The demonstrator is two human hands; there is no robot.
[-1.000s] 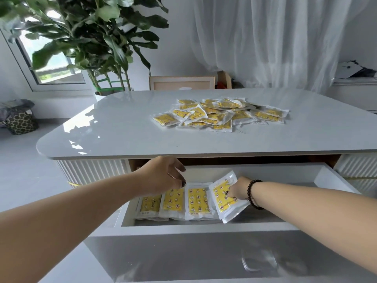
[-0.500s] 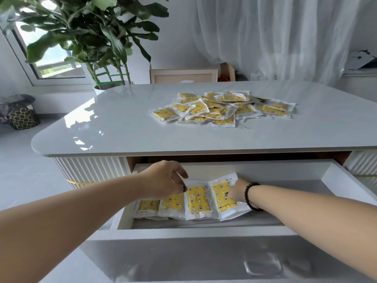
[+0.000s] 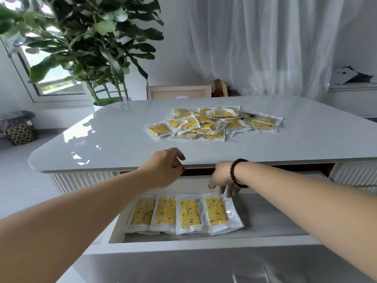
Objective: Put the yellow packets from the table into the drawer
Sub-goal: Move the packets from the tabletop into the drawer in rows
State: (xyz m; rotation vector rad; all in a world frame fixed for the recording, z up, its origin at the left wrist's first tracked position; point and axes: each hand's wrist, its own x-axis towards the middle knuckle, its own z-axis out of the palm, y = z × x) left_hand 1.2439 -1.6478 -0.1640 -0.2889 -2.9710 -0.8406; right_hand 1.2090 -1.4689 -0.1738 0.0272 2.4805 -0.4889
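Note:
A heap of several yellow packets (image 3: 214,122) lies on the grey table (image 3: 122,139). Below the table's front edge the white drawer (image 3: 204,245) stands pulled out. Inside it several yellow packets (image 3: 184,214) lie side by side in a row. My left hand (image 3: 163,169) hovers at the table's front edge above the drawer, fingers loosely curled, holding nothing. My right hand (image 3: 223,178), with a dark bead bracelet on the wrist, hangs over the drawer. Its fingertips point down just above the top edge of the rightmost packet (image 3: 219,213). It holds nothing.
A large leafy plant (image 3: 91,43) stands behind the table's far left corner. A wooden frame (image 3: 178,91) leans behind the table, white curtains (image 3: 265,48) beyond. A patterned bag (image 3: 20,132) sits on the floor at left. The drawer's right half holds no packets.
Both hands have lifted off the packets in the drawer and risen toward the table edge. The rightmost packet now lies released in the row. The view tilted down slightly.

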